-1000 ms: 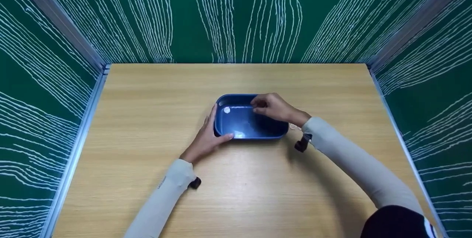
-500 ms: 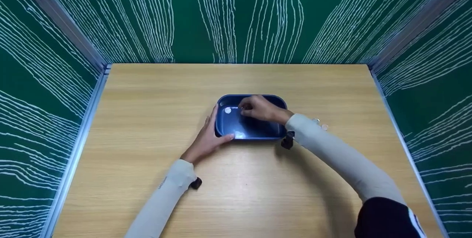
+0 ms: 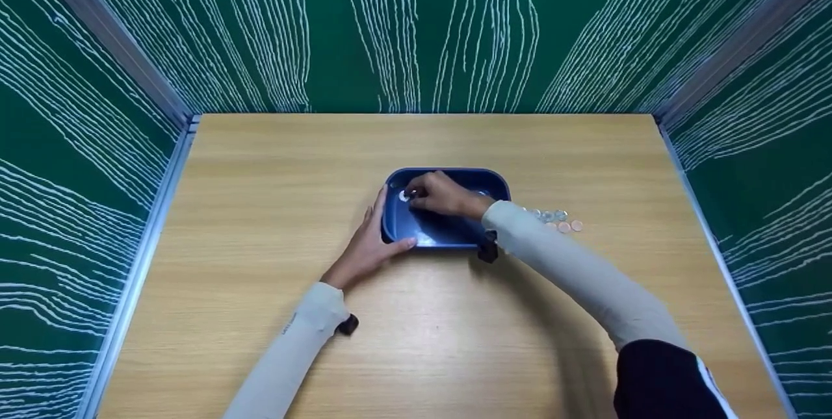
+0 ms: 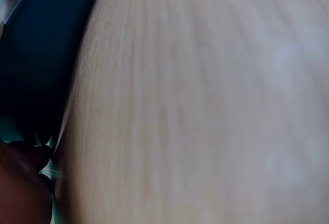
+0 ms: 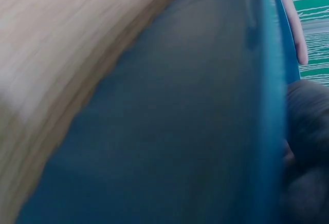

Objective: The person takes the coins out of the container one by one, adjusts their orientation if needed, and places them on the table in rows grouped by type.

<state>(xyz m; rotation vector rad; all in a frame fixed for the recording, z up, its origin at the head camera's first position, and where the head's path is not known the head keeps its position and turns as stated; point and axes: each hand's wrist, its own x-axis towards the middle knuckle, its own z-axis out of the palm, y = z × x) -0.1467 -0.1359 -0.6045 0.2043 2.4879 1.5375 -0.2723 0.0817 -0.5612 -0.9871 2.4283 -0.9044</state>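
Observation:
A blue rectangular container (image 3: 448,227) stands on the wooden table. My left hand (image 3: 370,240) holds its left end, thumb over the front rim and fingers along the side wall. Inside, close to the left end, lies a pale round coin (image 3: 403,195), partly covered by the fingertips of my right hand (image 3: 442,195). That hand reaches in over the right side with curled fingers; I cannot tell whether it pinches a coin. In the right wrist view the container's wall (image 5: 169,116) fills the middle, and the hand is mostly hidden behind its rim.
Silver coins (image 3: 549,215) and copper coins (image 3: 564,227) lie in rows on the table (image 3: 292,172) right of the container, partly behind the right sleeve (image 3: 559,256). Green walls (image 3: 442,29) with white lines enclose the table at the back and sides.
My right hand has moved left inside the container, up to the pale coin. The coin rows on the table have come into view beside the sleeve. The left hand keeps its hold.

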